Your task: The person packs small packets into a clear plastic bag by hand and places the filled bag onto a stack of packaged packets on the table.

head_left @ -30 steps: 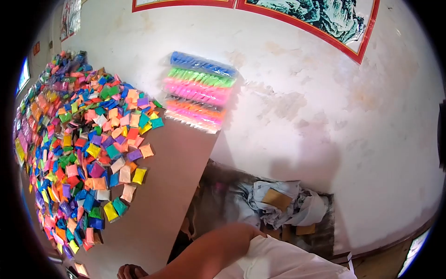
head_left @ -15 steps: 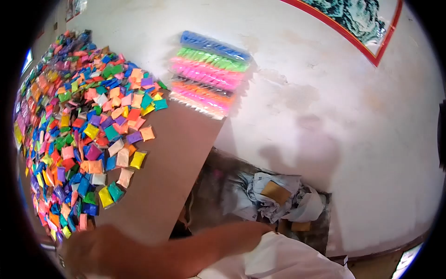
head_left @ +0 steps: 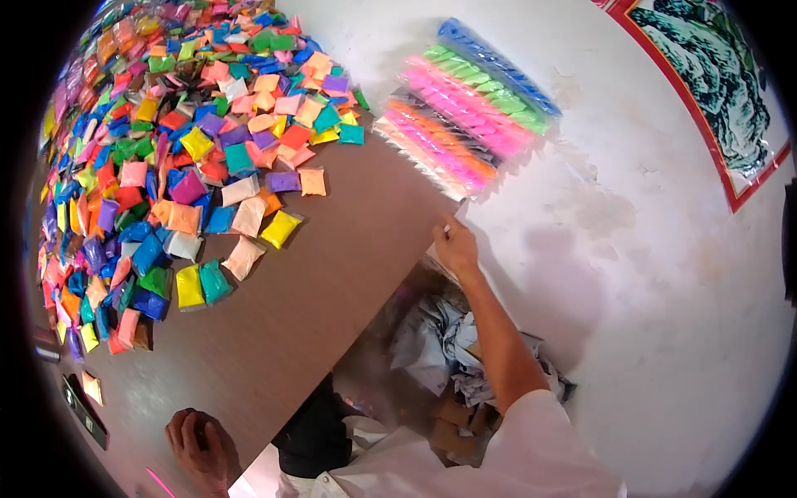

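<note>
My right hand point(head_left: 457, 247) is over the far edge of the brown table point(head_left: 357, 249), close to the lowest of the clear-wrapped bundles point(head_left: 473, 108). Its fingers are closed around a small pale thing at the fingertips, too small to name. The bundles lie side by side in blue, green, pink, orange and pale peach rows. Near the table's front edge, my left hand point(head_left: 198, 448) rests on the surface with its fingers loosely bent and thumb apart; a dark patch between them could be shadow.
A big heap of small colourful packets point(head_left: 166, 166) covers the table's left side. A dark phone-like object point(head_left: 85, 412) and a pink stick point(head_left: 160, 483) lie at lower left. Crumpled paper and cardboard point(head_left: 452, 340) sit below the table edge, beside the white wall point(head_left: 647, 290).
The view has shifted, so the packets and bundles sit differently in it. An arm that stretched left across the bottom is gone from there; my right hand now shows beside the bundles.
</note>
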A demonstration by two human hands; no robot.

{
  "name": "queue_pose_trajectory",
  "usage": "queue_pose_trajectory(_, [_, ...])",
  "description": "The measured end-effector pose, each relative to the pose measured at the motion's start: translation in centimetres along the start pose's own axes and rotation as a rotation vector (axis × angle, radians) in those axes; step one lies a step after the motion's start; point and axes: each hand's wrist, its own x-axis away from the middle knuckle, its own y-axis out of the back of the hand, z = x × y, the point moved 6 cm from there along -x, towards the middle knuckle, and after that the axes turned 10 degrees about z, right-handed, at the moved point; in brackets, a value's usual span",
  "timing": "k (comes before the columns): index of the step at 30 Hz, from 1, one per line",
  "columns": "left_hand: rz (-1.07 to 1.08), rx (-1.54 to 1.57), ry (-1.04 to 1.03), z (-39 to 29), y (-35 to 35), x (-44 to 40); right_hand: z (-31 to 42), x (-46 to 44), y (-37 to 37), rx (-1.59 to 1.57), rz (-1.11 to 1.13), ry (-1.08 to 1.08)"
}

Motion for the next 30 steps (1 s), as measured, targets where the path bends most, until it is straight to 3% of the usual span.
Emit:
queue_pose_trajectory(5, [0.012, -0.03, 0.006, 1.4, -0.6, 0.1, 0.9, -2.8, 1.7, 0.162, 0.045, -0.02])
queue_pose_trajectory(10, [0.024, -0.197, -0.083, -1.6, 0.9, -1.3, -0.1, -4.4, 1.3, 0.309, 0.054, -0.014])
queue_pose_trajectory(30, [-0.038, -0.228, -0.3, -0.9, -0.1, -0.3, 3.3, -3.9, 4.6, 0.431, -0.037, 0.122])
